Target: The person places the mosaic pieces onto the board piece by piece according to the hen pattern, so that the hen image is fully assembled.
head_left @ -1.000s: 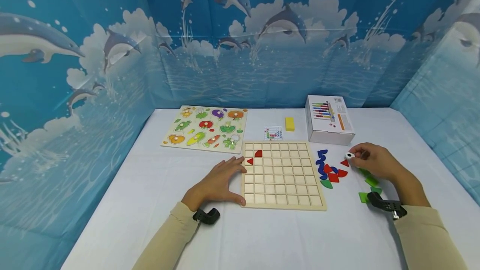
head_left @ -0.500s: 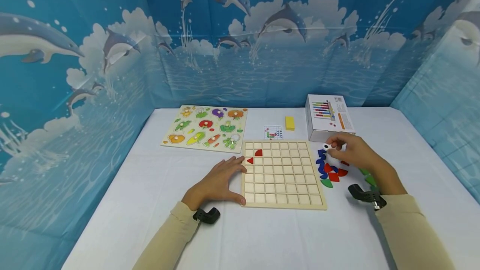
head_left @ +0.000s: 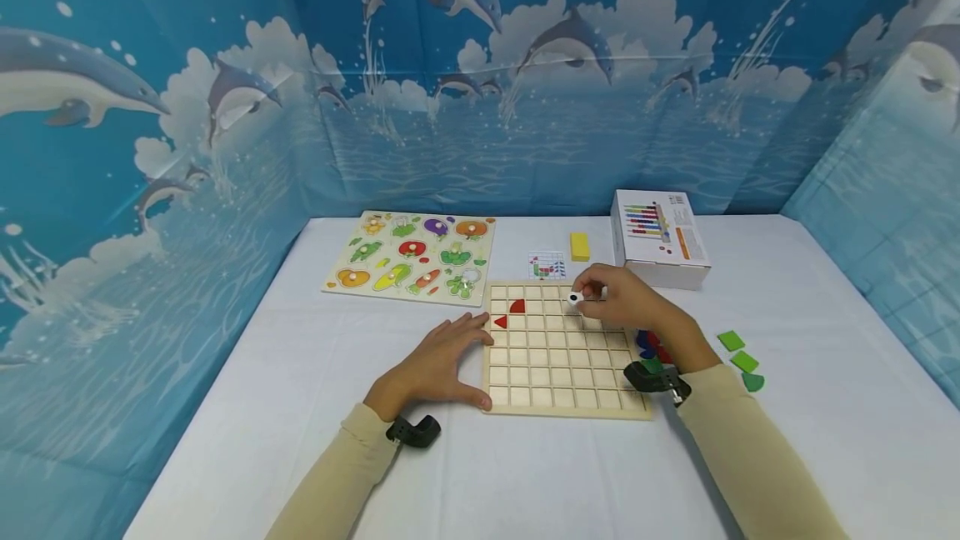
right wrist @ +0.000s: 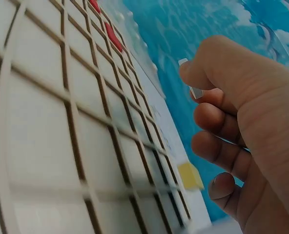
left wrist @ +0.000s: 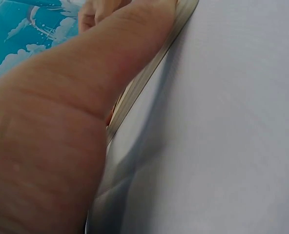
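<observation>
My right hand pinches a small white tile with a black dot between thumb and fingertips, above the upper right part of a wooden grid board. In the right wrist view the tile shows edge-on, apart from the board. My left hand is spread along the board's left edge, thumb and fingertips touching it. On the board sit a red quarter-circle and a red triangle. Blue pieces and red ones lie right of the board, partly hidden by my right arm.
A printed pattern card and a yellow block lie behind the board. A white box stands at the back right, and a vegetable puzzle lies at the back left. Green pieces lie far right.
My right hand has carried the white tile leftward from the loose pieces at the right to above the board. My left hand has stayed at the board's edge.
</observation>
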The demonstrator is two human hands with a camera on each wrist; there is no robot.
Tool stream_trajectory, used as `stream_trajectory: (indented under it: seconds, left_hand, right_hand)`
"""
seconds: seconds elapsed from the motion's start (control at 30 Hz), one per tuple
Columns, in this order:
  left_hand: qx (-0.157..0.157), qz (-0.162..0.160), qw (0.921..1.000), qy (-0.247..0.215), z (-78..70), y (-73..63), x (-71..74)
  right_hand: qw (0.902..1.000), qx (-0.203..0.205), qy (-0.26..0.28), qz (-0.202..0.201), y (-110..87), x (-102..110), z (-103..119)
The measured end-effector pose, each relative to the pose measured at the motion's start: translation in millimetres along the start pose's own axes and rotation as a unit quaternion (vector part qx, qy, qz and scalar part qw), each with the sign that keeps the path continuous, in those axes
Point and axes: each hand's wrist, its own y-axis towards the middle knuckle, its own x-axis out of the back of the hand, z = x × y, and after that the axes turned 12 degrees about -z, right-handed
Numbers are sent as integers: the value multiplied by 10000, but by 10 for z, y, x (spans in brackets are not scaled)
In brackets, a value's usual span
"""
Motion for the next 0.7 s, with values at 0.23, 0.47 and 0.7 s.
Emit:
stream_trajectory:
  seconds: [0.23,0.47,0.7]
  left_hand:
    - [34,57,10000,0,-17,7,17]
    - [44,87,10000,-11,-36,8,33]
    - [29,53,10000,-14,-27,12,31]
  right_hand:
    - [9993,279,135,197,170,-347,31]
    - [9991,38,-52,418,244,-571,95]
    - [9987,140,-167,470,293,-708,189]
